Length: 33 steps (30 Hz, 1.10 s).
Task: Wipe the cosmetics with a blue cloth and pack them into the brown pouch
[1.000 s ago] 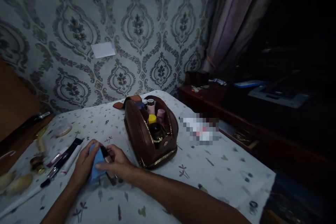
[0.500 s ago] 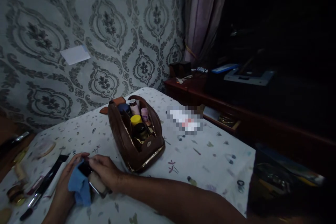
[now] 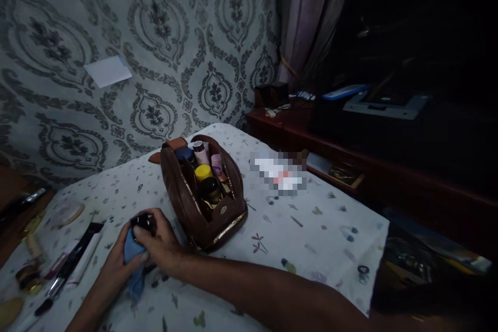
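Between my two hands is a small bottle with a shiny black cap (image 3: 141,221); its beige body is mostly covered by fingers. My left hand (image 3: 115,259) wraps a blue cloth (image 3: 133,250) around the bottle's side, and a loose end hangs below. My right hand (image 3: 165,246) closes on the bottle from the other side, its thumb near the cap. Just beyond stands an unzipped brown toiletry bag (image 3: 177,212). Inside it are a yellow-lidded jar (image 3: 203,172), a black-lidded jar (image 3: 210,187), a pink tube (image 3: 217,163) and a silver-capped bottle (image 3: 199,150).
At left on the patterned tablecloth (image 3: 264,280) lie a makeup brush (image 3: 58,285), a white tube (image 3: 83,260), a gold-and-dark jar (image 3: 29,277) and a round compact (image 3: 66,212). A blurred-out item (image 3: 278,174) lies right of the bag. A dark red desk (image 3: 288,123) stands behind.
My hands have moved slightly up and right. The bottle has been turned, so its black cap now faces up and its beige body is hidden. The camera view has shifted a little.
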Available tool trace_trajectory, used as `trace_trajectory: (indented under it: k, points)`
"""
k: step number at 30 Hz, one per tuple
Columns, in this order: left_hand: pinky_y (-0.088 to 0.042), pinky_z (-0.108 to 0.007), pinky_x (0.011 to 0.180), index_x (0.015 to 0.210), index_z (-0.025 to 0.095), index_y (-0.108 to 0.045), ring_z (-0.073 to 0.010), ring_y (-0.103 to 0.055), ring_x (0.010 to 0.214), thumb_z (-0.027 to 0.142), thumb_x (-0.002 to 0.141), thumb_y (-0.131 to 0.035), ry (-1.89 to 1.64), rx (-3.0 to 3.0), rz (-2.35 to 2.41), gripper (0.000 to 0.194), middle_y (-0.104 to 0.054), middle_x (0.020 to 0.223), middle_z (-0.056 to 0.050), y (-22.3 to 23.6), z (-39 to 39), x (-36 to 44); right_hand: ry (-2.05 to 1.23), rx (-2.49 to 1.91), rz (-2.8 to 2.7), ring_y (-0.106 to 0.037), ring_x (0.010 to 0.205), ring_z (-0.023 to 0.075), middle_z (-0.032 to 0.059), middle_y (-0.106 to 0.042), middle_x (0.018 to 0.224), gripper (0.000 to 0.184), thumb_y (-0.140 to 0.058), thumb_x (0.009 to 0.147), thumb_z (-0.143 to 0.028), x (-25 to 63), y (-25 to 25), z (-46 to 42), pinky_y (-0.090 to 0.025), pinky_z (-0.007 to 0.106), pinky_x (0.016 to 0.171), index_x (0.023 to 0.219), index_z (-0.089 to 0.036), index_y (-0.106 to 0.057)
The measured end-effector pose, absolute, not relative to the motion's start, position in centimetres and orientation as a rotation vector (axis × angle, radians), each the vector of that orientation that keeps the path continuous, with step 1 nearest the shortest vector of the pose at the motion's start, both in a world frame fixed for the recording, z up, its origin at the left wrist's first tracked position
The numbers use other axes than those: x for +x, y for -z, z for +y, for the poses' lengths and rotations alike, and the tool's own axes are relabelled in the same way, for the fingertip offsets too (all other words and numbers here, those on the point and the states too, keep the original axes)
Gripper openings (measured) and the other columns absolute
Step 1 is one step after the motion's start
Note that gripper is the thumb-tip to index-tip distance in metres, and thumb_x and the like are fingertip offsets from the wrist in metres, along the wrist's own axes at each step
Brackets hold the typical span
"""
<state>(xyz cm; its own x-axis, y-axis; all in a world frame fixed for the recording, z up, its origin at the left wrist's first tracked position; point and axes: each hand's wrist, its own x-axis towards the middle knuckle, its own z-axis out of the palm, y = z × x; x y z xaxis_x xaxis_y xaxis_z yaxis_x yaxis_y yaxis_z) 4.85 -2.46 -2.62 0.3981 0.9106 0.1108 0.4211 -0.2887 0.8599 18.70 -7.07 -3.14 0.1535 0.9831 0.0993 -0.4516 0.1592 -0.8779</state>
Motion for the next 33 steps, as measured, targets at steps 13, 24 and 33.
trace_trajectory:
  k: [13, 24, 33]
  points:
    - [-0.057, -0.043, 0.084, 0.109, 0.018, -0.07, -0.0352, -0.068, 0.098, 0.045, 0.056, -0.085, -0.6, 1.556, 1.004, 0.061, -0.075, 0.099, -0.011, 3.0, -3.8, 4.0, -0.858, -1.018, -1.236, -0.056, 0.117, 0.0251, 0.0123, -0.059, 0.122, 0.044, -0.058, 0.084, -0.027, 19.7, -1.3, -10.3, -0.046, 0.042, 0.102, 0.125, -0.017, -0.05]
    - [-0.052, -0.04, 0.09, 0.102, 0.022, -0.072, -0.0279, -0.065, 0.098, 0.039, 0.074, -0.077, -0.222, 1.684, 0.628, 0.033, -0.07, 0.102, -0.01, 1.4, -5.3, 5.8, 0.12, -1.448, -1.965, -0.07, 0.085, 0.0184, 0.0098, -0.068, 0.108, 0.029, -0.049, 0.096, -0.02, 33.9, -5.9, -18.9, -0.054, 0.027, 0.061, 0.124, -0.021, -0.055]
    - [-0.051, -0.047, 0.089, 0.098, 0.033, -0.076, -0.0335, -0.065, 0.097, 0.039, 0.07, -0.076, -0.278, 1.676, 0.555, 0.028, -0.073, 0.099, -0.008, 4.0, -4.1, 4.7, 0.028, -1.489, -2.27, -0.064, 0.067, 0.0124, 0.0044, -0.068, 0.09, 0.025, -0.043, 0.097, -0.01, 37.0, -4.7, -19.3, -0.048, 0.026, 0.056, 0.106, -0.023, -0.062]
